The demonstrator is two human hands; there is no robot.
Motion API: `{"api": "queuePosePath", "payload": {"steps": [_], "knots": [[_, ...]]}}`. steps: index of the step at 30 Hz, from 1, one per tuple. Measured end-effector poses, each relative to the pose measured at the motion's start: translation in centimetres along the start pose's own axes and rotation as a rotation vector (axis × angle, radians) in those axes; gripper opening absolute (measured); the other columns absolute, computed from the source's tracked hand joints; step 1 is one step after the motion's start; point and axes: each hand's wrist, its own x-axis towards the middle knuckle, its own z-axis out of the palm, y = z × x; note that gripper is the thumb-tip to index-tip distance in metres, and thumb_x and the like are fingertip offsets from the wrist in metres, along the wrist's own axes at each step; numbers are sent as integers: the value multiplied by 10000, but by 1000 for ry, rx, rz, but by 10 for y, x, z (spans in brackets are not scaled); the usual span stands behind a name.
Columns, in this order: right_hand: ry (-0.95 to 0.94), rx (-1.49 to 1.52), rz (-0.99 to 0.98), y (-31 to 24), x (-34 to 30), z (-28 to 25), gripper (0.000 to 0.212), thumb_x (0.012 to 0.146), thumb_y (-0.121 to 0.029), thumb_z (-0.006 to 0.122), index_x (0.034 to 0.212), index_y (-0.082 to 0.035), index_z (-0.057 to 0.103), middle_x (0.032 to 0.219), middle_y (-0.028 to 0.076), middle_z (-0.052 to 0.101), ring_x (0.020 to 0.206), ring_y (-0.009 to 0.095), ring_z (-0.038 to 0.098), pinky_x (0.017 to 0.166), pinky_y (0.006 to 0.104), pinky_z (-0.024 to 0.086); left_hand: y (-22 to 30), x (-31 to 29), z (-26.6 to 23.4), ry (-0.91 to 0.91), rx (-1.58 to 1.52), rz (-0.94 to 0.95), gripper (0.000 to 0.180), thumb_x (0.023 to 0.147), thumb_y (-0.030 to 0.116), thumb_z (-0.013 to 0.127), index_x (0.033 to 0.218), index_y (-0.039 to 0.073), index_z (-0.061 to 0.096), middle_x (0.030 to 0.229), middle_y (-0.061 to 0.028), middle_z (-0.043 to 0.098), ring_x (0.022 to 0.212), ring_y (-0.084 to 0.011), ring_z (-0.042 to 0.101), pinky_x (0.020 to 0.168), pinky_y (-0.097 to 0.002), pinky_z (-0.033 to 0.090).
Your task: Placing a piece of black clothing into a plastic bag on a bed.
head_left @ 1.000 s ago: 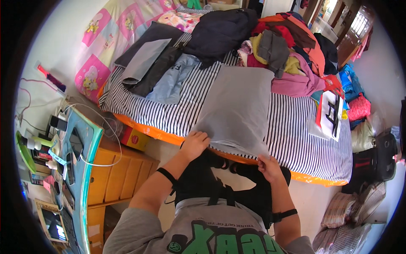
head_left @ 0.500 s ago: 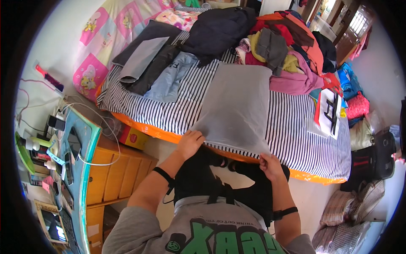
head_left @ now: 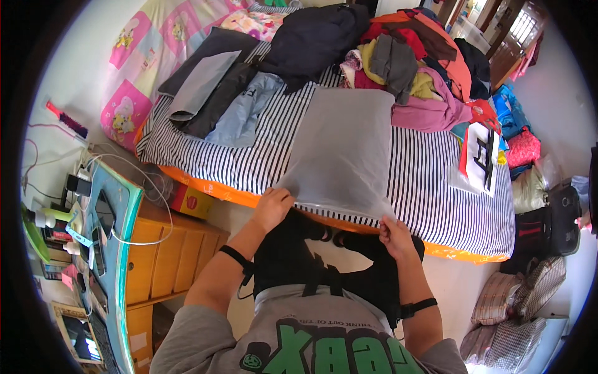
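A frosted translucent plastic bag (head_left: 342, 143) lies flat across the striped bedsheet, its near edge at the side of the bed. Something grey shows dimly through it; I cannot tell what it is. My left hand (head_left: 273, 208) is closed on the bag's near left corner. At the near right corner, my right hand (head_left: 395, 236) pinches the bag between thumb and fingers. The near edge is stretched between the two hands. Left of the bag lie a folded light blue garment (head_left: 244, 113), a dark folded garment (head_left: 218, 106) and a grey packed bag (head_left: 202, 87).
A black garment (head_left: 317, 40) and a heap of mixed clothes (head_left: 411, 68) fill the bed's far side. A white paper bag (head_left: 483, 159) with black handles lies at right. To the left stands a blue-topped desk (head_left: 115, 212) with cables. Plaid bags (head_left: 520, 311) sit on the floor at right.
Both hands keep hold of the bag's near corners. The whole view has shifted slightly, with the bed a little higher and further left. The bag looks slightly flatter.
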Motion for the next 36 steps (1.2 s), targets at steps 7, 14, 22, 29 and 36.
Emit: {"api": "queuePosePath", "payload": {"steps": [7, 14, 22, 29, 36], "knots": [[-23, 45, -28, 3, 4, 0, 219, 954, -238, 661, 853, -64, 575, 729, -8, 511, 603, 86, 441, 506, 222, 346, 0, 1, -1, -27, -11, -32, 91, 764, 50, 718, 828, 70, 657, 873, -59, 608, 863, -241, 609, 728, -368, 440], [-8, 98, -20, 4, 4, 3, 211, 950, -228, 666, 861, -58, 578, 732, -4, 524, 602, 84, 442, 495, 222, 345, -1, 2, -3, -29, -56, -59, 104, 762, 53, 719, 848, 67, 663, 882, -65, 604, 869, -253, 606, 735, -370, 446], [-179, 21, 122, 3, -3, -2, 230, 960, -276, 648, 895, -56, 635, 790, 9, 587, 638, 92, 479, 545, 236, 386, 6, 3, -1, -21, -99, -103, 145, 745, 47, 724, 844, 61, 619, 890, -90, 601, 896, -280, 609, 774, -381, 467], [-592, -500, 120, 7, -22, 41, 274, 960, -305, 629, 994, -38, 680, 879, 16, 647, 720, 87, 542, 642, 221, 437, 40, 31, -2, 44, -204, -48, 209, 726, 27, 727, 859, 65, 570, 897, -92, 584, 885, -289, 597, 778, -384, 461], [-412, -633, -265, 14, -5, 86, 170, 933, -175, 654, 949, -9, 622, 803, 37, 647, 662, 110, 589, 598, 246, 469, 74, 51, 1, 37, -293, 59, 217, 735, 59, 739, 860, 67, 562, 885, -81, 576, 895, -279, 590, 788, -384, 448]]}}
